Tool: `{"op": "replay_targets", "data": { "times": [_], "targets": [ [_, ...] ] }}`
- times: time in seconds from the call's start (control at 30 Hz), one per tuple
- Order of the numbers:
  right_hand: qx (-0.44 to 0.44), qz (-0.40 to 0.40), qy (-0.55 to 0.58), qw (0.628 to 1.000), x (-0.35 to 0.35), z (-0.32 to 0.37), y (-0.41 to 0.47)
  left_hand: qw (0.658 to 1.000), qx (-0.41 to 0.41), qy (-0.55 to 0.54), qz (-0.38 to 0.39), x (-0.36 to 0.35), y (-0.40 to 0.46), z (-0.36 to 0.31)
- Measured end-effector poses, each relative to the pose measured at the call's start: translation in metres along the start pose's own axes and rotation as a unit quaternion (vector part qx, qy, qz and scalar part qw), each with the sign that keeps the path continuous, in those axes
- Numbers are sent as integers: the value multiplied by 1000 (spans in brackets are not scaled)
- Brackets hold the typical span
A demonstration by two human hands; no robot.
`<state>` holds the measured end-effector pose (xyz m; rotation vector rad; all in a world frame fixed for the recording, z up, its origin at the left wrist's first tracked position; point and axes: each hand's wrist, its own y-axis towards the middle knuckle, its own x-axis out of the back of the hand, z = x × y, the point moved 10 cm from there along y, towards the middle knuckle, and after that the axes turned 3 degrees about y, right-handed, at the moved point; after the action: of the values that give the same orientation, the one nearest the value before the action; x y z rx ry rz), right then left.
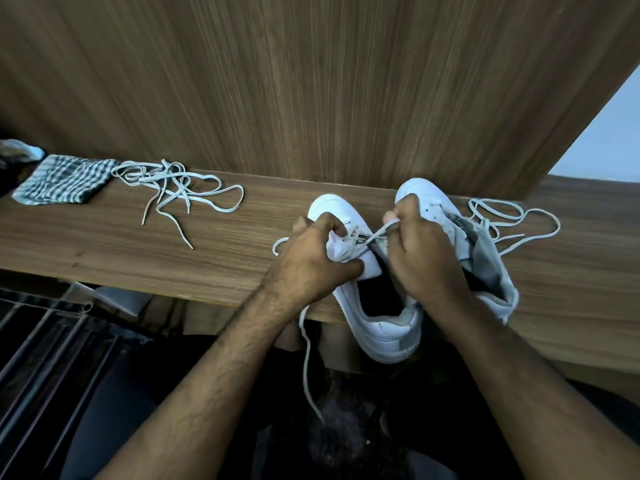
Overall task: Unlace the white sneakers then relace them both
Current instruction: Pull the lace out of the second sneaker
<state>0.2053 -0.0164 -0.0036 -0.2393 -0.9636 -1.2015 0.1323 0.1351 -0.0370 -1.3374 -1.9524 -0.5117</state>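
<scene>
On wooden shelf (104,251), left hand (313,261) grips sneaker (377,327); right hand (426,258) pinches lace (379,233).

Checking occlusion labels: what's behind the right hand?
Behind the right hand stands the second sneaker: toe, part of its tongue and the loose lace beside it show. Its eyelet rows and inner side are covered.

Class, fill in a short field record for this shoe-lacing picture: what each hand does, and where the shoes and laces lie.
left hand: grips near sneaker
right hand: pinches lace threaded in that sneaker
far sneaker: beside it, on the right
loose lace: on shelf, left
second loose lace: right of far sneaker
checked cloth: far left
</scene>
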Motion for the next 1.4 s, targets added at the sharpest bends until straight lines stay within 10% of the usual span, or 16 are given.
{"op": "replay_targets", "data": {
  "times": [0.13,0.3,0.47,0.6,0.73,0.87,0.97,1.1,1.17,1.27,1.3,1.4],
  "targets": [
    [-288,70,344,891,-31,-45,-13,997,33,-65,25,0,2,5],
    [95,95,1,991,-12,27,-12,965,89,-226,95,-5,0,17],
    [121,115,-120,979,-41,24,-16,954,100,-259,111,-5,-1,19],
    [51,61,212,974,-30,20,-8,947,120,-272,119,-7,-1,24],
    [-163,19,609,776,-23,9,-8,943,137,-276,122,-8,0,30],
    [33,16,155,987,2,20,-1,945,139,-269,123,-10,1,31],
    [141,98,-73,982,-34,35,-17,945,136,-268,130,-11,1,30],
    [115,39,49,991,-34,36,-13,941,137,-279,135,-10,-1,31],
    [-3,34,349,936,-23,23,-5,940,140,-281,137,-11,-1,32],
    [-165,66,627,758,-26,19,-7,941,140,-275,140,-12,0,33],
    [-183,66,612,766,-24,15,-8,941,139,-273,141,-12,0,33],
    [-35,28,210,977,-2,9,0,944,136,-266,142,-12,0,30]
  ]
}}
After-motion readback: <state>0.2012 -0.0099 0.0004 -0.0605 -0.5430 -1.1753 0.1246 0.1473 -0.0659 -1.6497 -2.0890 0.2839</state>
